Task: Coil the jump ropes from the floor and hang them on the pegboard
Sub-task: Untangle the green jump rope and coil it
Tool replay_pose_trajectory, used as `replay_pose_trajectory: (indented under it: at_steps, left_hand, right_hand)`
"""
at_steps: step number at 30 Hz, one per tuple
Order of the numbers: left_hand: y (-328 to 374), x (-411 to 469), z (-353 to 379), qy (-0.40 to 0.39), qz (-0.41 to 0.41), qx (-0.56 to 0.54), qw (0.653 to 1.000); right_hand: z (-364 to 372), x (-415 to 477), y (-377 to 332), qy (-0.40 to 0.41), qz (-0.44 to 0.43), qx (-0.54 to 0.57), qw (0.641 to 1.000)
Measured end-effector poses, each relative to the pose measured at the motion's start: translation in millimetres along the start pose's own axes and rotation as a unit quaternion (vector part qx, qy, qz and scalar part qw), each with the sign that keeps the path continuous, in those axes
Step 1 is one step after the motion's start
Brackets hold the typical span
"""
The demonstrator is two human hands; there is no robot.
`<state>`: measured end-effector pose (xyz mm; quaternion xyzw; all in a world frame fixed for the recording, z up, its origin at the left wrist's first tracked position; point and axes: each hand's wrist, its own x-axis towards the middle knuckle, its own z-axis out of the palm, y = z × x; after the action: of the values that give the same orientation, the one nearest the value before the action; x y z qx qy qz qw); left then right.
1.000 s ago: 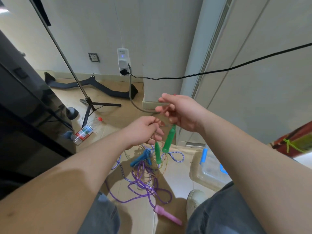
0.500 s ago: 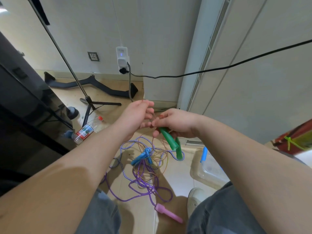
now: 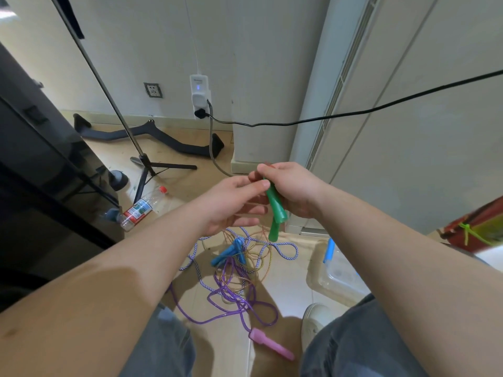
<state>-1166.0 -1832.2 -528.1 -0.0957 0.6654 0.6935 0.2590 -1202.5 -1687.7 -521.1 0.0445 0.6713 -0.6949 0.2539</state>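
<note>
At frame centre the right hand [image 3: 292,191] is now clenching both green handles [image 3: 275,210] together; a second ago they were dangling apart. The left hand [image 3: 231,205] is closing in, thumb touching them; any pinch cannot be told. Coiling is just beginning. Below, purple rope [image 3: 231,297] and blue handles [image 3: 228,253] are lying tangled, threatening snags.
</note>
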Motion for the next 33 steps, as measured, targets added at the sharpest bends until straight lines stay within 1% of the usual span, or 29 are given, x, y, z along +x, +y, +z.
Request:
replay_pose_trajectory:
  at_steps: [2,4,6,7,8,10,11,13,15,18,20,22,23,25,27,28,29,31,33]
  left_hand:
    - [-2,0,4,0.0,-0.012,0.007,1.0]
    - [-4,2,6,0.008,-0.009,0.017,1.0]
    - [-6,3,5,0.023,0.0,0.076,0.997]
    - [-6,3,4,0.034,0.006,0.107,0.994]
    - [-5,4,4,0.046,0.014,0.126,0.991]
    - [-3,3,6,0.065,0.015,0.117,0.991]
    - [-3,2,7,0.07,0.012,0.108,0.992]
    - [-2,3,8,0.078,0.024,0.137,0.987]
    - [-2,2,9,0.044,0.05,0.157,0.985]
    - [-4,-3,9,-0.052,0.07,0.145,0.986]
    - [-8,-2,9,-0.069,0.071,0.133,0.986]
    - [-10,-1,11,-0.045,0.072,0.148,0.985]
    - [-10,0,11,-0.026,0.068,0.146,0.987]
    - [-11,3,12,0.01,0.068,0.112,0.991]
    - [-9,7,10,0.05,0.086,0.089,0.991]
    - [-8,8,9,0.07,0.095,0.079,0.99]
    - [-6,9,9,0.088,0.099,0.066,0.989]
    - [-5,12,7,0.11,0.102,0.044,0.988]
    - [-5,13,5,0.133,0.1,0.041,0.985]
  right_hand:
    - [3,0,3,0.005,0.002,-0.009,1.0]
    - [7,1,5,0.019,0.004,-0.044,0.999]
    - [10,2,4,0.05,0.005,-0.07,0.996]
    - [11,2,3,0.066,0.008,-0.067,0.996]
    - [11,2,1,0.08,0.013,-0.047,0.996]
    - [10,2,-4,0.097,0.026,0.032,0.994]
    - [10,2,-6,0.098,0.035,0.08,0.991]
    - [9,2,-10,0.093,0.051,0.163,0.981]
    - [9,2,-13,0.092,0.06,0.222,0.969]
    - [7,2,-16,0.1,0.049,0.257,0.96]
    - [6,1,-16,0.108,0.032,0.261,0.959]
    - [4,2,-15,0.113,0.018,0.241,0.964]
    - [3,3,-13,0.117,0.016,0.202,0.972]
    - [0,5,-9,0.125,0.03,0.049,0.99]
    - [-3,5,-1,0.108,0.055,-0.099,0.988]
    - [-3,4,2,0.079,0.072,-0.135,0.985]
    - [-2,2,5,0.034,0.094,-0.147,0.984]
    - [0,-4,6,-0.056,0.132,-0.122,0.982]
    - [0,-7,4,-0.091,0.135,-0.106,0.981]
